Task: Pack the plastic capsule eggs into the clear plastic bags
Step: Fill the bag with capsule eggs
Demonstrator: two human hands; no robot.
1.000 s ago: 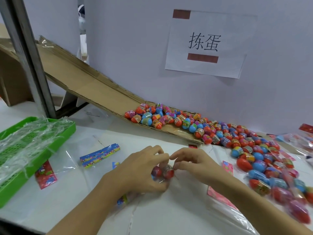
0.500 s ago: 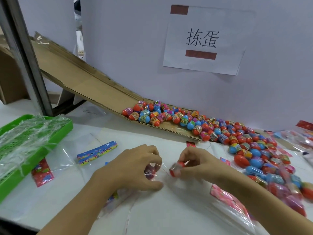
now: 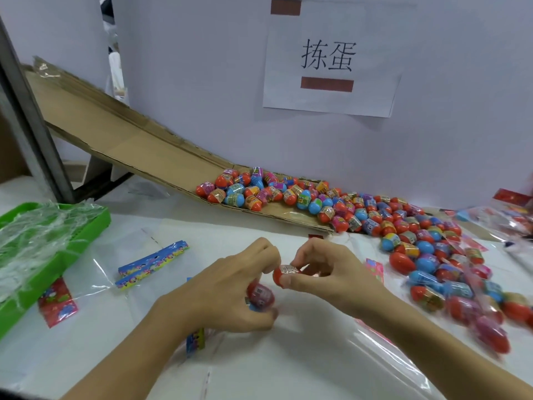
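Item: right hand [image 3: 326, 277]. I see thumb and forefinger pinched on a red capsule egg [image 3: 284, 275], its foil band facing up, held just clear of the table.

Item: left hand [image 3: 230, 295]. Fingers curled, thumb below, closed around the mouth of a clear plastic bag [image 3: 227, 336]; a second red egg [image 3: 259, 294] sits inside the curl, apparently already in the film. I cannot tell how wide the mouth gapes.

Item: loose eggs [image 3: 427, 255]. Heaped well to the right of the right fingers, spilling from the foot of a cardboard chute [image 3: 138, 151] beyond both hands.

Item: printed header cards [image 3: 153, 264], just left of the left fingers. Green tray [image 3: 95, 223], holding crumpled film, farther left.

Step in hand, by my judgement: feeding the pinched egg into the bag. To do it well, I would keep the left fingers spreading the mouth, lead with the narrow end, release only once the egg is past the lip, and mind the egg inside rolling out.
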